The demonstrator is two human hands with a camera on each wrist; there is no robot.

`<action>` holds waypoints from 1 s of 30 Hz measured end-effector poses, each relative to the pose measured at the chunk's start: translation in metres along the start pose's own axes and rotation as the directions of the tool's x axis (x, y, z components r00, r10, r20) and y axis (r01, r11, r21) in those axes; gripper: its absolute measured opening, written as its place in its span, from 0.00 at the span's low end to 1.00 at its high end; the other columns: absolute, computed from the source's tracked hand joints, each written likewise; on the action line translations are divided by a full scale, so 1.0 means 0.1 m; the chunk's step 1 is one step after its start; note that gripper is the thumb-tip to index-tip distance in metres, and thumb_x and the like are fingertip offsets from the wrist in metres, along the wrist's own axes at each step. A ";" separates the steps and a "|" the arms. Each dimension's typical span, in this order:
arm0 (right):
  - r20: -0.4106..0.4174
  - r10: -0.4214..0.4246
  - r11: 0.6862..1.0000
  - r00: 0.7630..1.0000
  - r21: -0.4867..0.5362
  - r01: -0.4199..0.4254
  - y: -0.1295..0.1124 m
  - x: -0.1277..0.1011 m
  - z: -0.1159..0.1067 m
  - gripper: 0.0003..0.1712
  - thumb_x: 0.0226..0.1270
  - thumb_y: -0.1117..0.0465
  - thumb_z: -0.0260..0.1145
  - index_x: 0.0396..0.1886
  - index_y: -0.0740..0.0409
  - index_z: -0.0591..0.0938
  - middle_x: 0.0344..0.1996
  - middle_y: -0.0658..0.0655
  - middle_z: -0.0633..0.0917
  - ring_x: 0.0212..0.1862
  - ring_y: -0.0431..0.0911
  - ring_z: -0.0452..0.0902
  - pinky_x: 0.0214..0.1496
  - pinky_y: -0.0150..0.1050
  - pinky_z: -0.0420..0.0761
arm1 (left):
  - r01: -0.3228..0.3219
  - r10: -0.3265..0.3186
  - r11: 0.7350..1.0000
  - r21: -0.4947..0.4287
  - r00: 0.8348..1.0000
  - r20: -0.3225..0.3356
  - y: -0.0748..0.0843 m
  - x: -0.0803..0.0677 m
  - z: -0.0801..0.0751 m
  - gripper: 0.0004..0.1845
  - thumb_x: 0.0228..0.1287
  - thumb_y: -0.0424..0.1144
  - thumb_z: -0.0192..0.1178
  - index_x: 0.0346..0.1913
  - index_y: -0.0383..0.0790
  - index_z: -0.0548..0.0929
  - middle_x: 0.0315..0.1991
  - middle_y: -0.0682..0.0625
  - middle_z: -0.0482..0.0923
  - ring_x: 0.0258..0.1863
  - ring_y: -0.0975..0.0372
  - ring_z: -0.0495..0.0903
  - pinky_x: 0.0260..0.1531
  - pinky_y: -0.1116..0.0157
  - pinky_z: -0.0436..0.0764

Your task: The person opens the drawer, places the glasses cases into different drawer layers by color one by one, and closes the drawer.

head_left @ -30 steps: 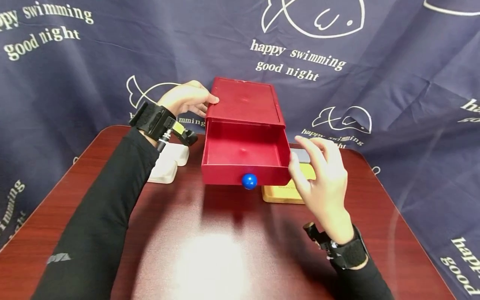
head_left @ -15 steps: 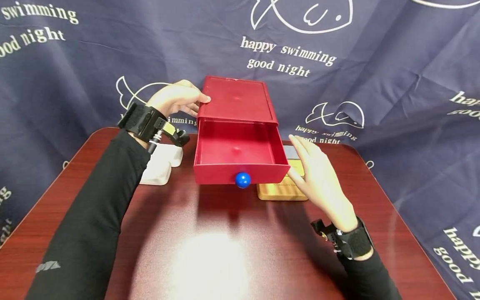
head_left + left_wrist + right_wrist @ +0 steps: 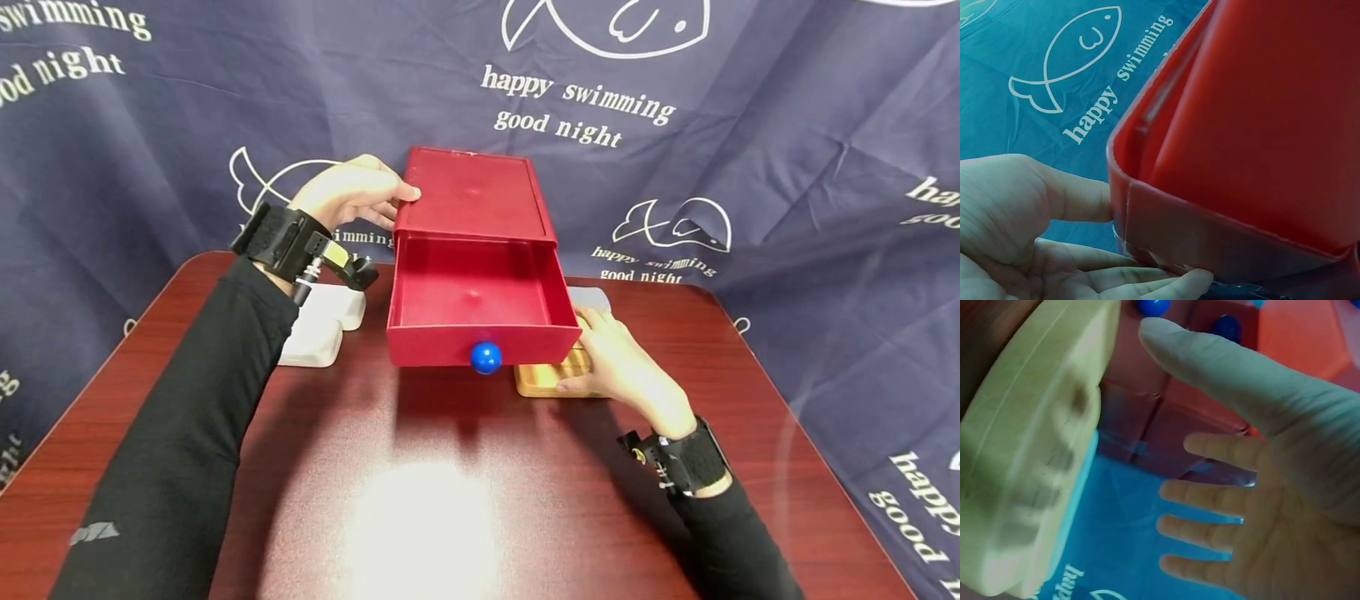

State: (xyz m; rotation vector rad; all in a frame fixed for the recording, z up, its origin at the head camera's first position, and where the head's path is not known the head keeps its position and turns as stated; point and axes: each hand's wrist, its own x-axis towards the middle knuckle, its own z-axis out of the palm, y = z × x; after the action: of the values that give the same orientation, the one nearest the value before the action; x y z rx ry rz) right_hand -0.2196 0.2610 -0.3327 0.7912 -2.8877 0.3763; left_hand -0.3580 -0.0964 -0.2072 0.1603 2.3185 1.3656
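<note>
Yellow box (image 3: 551,377) is lying under the right hand (image 3: 618,371), whose straight, spread fingers (image 3: 1210,487) are reaching over it; left hand (image 3: 348,193) is gripping the red drawer cabinet (image 3: 472,196).

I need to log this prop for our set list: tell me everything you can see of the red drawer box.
The red plastic-looking drawer box stands upright at the far edge of the dark red table. Its single drawer is pulled out, empty, with a round blue knob in front. The left hand grips its rear left corner.
</note>
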 end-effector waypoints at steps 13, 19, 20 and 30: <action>0.097 0.066 0.998 0.993 -0.005 -0.066 0.25 0.09 0.14 0.41 0.33 0.56 0.90 0.53 0.59 0.85 0.55 0.67 0.78 0.57 0.64 0.73 0.60 0.60 0.77 | 0.018 -0.019 1.000 -0.021 1.000 -0.002 0.03 0.02 0.00 0.23 0.75 0.41 0.55 0.66 0.32 0.72 0.35 0.56 0.83 0.47 0.59 0.85 0.69 0.53 0.75; 0.119 0.017 1.000 0.993 -0.018 -0.015 0.30 0.13 0.19 0.39 0.33 0.55 0.90 0.51 0.57 0.86 0.52 0.66 0.81 0.57 0.62 0.73 0.64 0.60 0.71 | 0.025 -0.025 0.999 -0.034 1.000 -0.015 0.03 0.03 0.01 0.20 0.75 0.41 0.55 0.62 0.33 0.73 0.35 0.56 0.83 0.48 0.58 0.84 0.69 0.54 0.76; 0.124 0.013 1.000 0.992 -0.017 -0.011 0.30 0.14 0.20 0.39 0.32 0.55 0.90 0.51 0.57 0.86 0.52 0.66 0.81 0.57 0.61 0.73 0.64 0.60 0.71 | 0.027 -0.027 0.999 -0.037 1.000 -0.014 0.03 0.03 0.01 0.20 0.75 0.42 0.55 0.62 0.33 0.73 0.36 0.56 0.83 0.48 0.58 0.84 0.69 0.54 0.76; 0.118 0.006 1.000 0.993 0.022 -0.009 0.29 0.16 0.30 0.44 0.29 0.59 0.91 0.52 0.60 0.82 0.48 0.63 0.80 0.57 0.59 0.73 0.59 0.56 0.76 | -0.001 0.002 0.999 -0.038 1.000 0.011 0.01 0.02 -0.01 0.20 0.74 0.41 0.55 0.61 0.32 0.75 0.34 0.57 0.84 0.42 0.62 0.84 0.69 0.53 0.76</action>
State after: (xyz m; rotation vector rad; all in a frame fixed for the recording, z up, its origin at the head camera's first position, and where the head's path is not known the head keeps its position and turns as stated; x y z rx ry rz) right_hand -0.2503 0.2692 -0.3642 0.8334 -3.0020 0.3760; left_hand -0.3607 -0.0960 -0.2068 0.1577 2.2817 1.4050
